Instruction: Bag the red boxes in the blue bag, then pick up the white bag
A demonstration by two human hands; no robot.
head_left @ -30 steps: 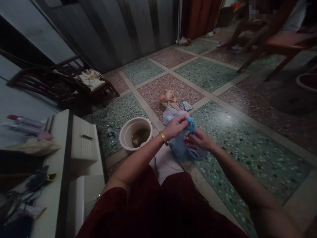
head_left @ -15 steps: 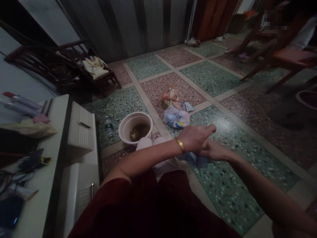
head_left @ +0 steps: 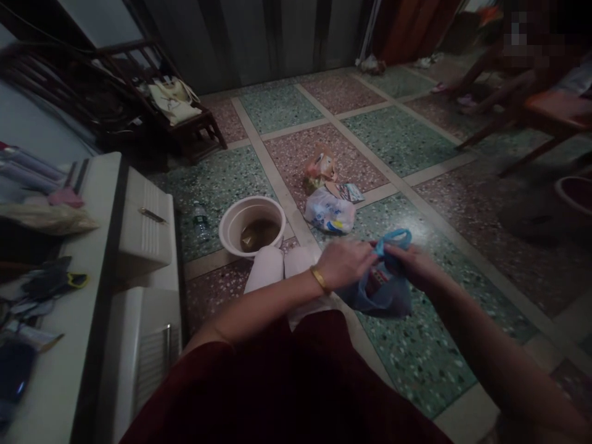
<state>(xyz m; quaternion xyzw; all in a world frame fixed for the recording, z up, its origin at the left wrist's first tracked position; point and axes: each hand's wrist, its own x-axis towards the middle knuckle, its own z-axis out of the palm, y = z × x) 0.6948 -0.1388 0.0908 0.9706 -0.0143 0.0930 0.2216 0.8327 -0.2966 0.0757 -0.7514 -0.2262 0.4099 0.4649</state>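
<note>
A thin blue plastic bag (head_left: pixel 386 299) hangs between my hands, with something red and white showing through its side. My left hand (head_left: pixel 346 262), a gold bangle at its wrist, pinches the bag's top from the left and is slightly blurred. From the right, my right hand (head_left: pixel 419 265) grips the same gathered top, where a blue handle loop stands up. Just beyond my hands a white printed plastic bag (head_left: pixel 329 211) lies on the floor, and an orange-toned bag (head_left: pixel 321 165) sits behind it beside a flat printed packet (head_left: pixel 352 192).
A pale bucket (head_left: pixel 226 231) holding murky liquid stands before my knees, a plastic bottle (head_left: pixel 200 221) left of it. A cluttered white cabinet (head_left: pixel 104 246) runs along the left. A cream handbag (head_left: pixel 173 102) rests on a wooden chair. Wooden chairs (head_left: pixel 550 132) stand at right, a person near them.
My hands were crossed close together; now they are apart, either side of the blue bag's top. The handle loop and more of the bag have come into sight.
</note>
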